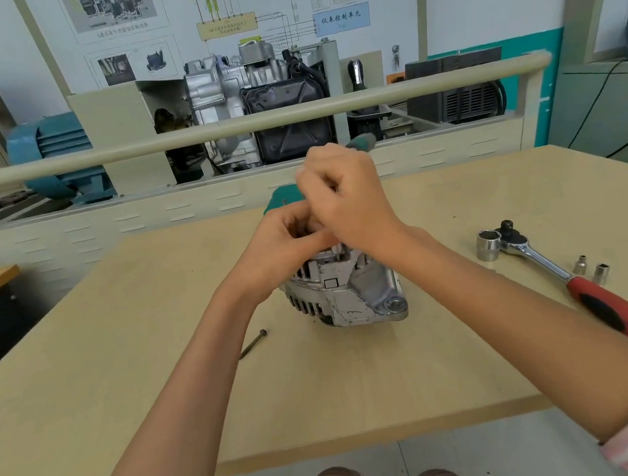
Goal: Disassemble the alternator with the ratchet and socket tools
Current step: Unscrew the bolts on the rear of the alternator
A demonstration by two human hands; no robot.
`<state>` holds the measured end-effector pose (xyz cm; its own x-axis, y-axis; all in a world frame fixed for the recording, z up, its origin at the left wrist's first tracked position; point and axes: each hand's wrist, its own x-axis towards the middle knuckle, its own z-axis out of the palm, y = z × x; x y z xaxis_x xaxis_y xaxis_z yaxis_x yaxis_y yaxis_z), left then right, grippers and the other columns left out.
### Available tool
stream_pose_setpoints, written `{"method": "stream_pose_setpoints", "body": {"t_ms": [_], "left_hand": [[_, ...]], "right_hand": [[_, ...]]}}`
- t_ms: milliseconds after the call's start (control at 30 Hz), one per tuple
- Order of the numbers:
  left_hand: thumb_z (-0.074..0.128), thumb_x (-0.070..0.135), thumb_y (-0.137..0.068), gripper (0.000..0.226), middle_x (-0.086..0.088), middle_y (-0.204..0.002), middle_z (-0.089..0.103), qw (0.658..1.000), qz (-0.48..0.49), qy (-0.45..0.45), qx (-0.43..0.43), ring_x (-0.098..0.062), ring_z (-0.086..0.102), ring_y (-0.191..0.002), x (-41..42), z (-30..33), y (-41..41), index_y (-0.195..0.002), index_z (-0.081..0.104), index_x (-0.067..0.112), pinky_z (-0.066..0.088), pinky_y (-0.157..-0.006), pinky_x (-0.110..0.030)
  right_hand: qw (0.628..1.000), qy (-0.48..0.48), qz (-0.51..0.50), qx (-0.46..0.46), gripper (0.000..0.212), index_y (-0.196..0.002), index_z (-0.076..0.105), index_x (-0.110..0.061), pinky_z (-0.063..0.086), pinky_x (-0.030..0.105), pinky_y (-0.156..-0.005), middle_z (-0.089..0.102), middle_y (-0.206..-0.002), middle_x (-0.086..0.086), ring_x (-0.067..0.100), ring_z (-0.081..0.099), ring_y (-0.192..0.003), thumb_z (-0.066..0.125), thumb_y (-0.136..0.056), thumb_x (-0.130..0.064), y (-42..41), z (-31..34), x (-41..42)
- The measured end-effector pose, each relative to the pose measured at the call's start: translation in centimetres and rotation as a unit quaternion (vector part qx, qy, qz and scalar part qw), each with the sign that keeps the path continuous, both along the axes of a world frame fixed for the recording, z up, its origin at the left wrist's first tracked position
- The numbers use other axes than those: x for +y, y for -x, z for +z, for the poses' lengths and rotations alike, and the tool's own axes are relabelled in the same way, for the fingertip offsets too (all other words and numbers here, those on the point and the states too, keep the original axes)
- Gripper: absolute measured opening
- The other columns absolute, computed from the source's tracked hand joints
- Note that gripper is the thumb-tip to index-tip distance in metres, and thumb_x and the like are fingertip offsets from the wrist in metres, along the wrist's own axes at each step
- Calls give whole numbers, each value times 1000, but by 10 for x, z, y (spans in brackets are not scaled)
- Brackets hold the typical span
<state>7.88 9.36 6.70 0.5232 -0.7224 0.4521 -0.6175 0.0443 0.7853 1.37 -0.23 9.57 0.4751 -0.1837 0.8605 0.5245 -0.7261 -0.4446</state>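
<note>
Working at the top of the alternator [349, 294], which sits mid-table [122, 397] just in front of me. My right hand [347, 198] is curled round a green-handled tool [360, 142], its tip hidden behind my fingers; my left hand [287, 238] is curled against the housing's top, what it pinches I cannot tell. One long bolt [253, 343] already lies out, left of the housing. The ratchet [571, 276] rests unused well to the right, big socket [489, 244] touching its head, two small sockets [591, 270] near its handle. Casing halves look joined, so I judge most of the job remains
</note>
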Motion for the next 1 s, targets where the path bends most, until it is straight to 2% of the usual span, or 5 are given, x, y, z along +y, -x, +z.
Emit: {"method": "stream_pose_setpoints", "body": {"t_ms": [167, 433, 567, 700, 1000], "left_hand": [[59, 4, -78, 30, 8, -83, 66, 999, 4, 35, -10, -1, 61, -77, -3, 1, 4, -93, 57, 29, 54, -68, -26], [66, 4, -83, 9, 0, -81, 72, 1000, -18, 3, 3, -12, 65, -79, 1, 0, 0, -90, 68, 11, 53, -73, -25], [64, -2, -82, 21, 6, -74, 70, 1000, -6, 25, -2, -6, 64, -76, -2, -3, 1, -84, 66, 19, 52, -68, -19], [60, -2, -79, 40, 15, -82, 70, 999, 11, 39, -11, 3, 64, -79, -3, -2, 5, -87, 61, 38, 53, -67, -16], [64, 4, -84, 20, 7, -79, 72, 1000, -7, -3, -4, -4, 65, -80, -2, -1, 5, -85, 66, 24, 51, -73, -21]], "right_hand": [[901, 214, -374, 45, 44, -69, 68, -7, 33, 35, -70, 55, -68, 5, 23, 48, -70, 32, -79, -31, -2, -9, 17], [999, -28, 31, 5, 41, -45, 26, -25, 26, 29, -55, 28, -46, -9, 10, 29, -49, 46, -77, -8, 1, 2, -3], [989, 75, -127, 24, 32, -48, 48, -14, 34, 34, -61, 40, -54, -1, 15, 38, -58, 46, -80, -16, 4, -2, 0], [897, 246, -357, 81, 34, -76, 69, -7, 31, 35, -73, 55, -76, 6, 23, 47, -75, 44, -83, -29, 6, -5, 11], [996, 47, -29, 67, 34, -46, 34, -11, 25, 30, -59, 33, -49, 2, 16, 33, -54, 46, -77, -15, 2, 6, -2]]}}
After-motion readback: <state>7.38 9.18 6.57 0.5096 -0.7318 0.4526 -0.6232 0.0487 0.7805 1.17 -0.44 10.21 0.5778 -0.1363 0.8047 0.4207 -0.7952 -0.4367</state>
